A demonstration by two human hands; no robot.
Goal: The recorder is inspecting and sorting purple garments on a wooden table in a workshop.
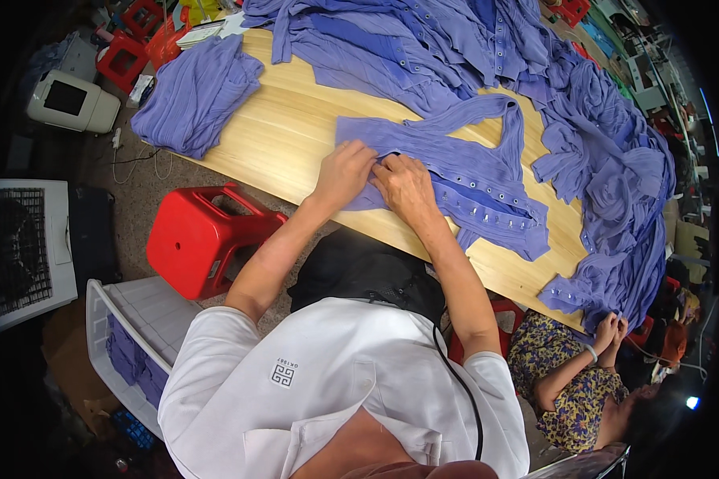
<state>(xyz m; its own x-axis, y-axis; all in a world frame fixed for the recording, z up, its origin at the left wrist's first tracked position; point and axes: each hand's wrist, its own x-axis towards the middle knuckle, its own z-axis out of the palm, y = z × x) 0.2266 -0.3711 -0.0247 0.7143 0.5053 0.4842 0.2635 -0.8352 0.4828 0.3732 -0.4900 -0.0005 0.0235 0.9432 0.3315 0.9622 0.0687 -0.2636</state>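
A purple ribbed cardigan point(459, 156) lies spread on the wooden table in front of me, with a row of small round fastenings along its open front edges. My left hand point(345, 172) is closed, its fingertips pinching the cloth near the cardigan's left end. Right beside it, my right hand point(406, 185) also has its fingers closed on the front edge. The two hands almost touch. What lies between the fingertips is partly hidden.
More purple garments point(391, 52) are heaped along the far side and right end of the table point(272, 120). A purple pile point(200, 96) sits at the left corner. Nearby are a red stool point(185, 239), a white crate point(97, 319) and a co-worker's hands point(609, 334) touching cloth.
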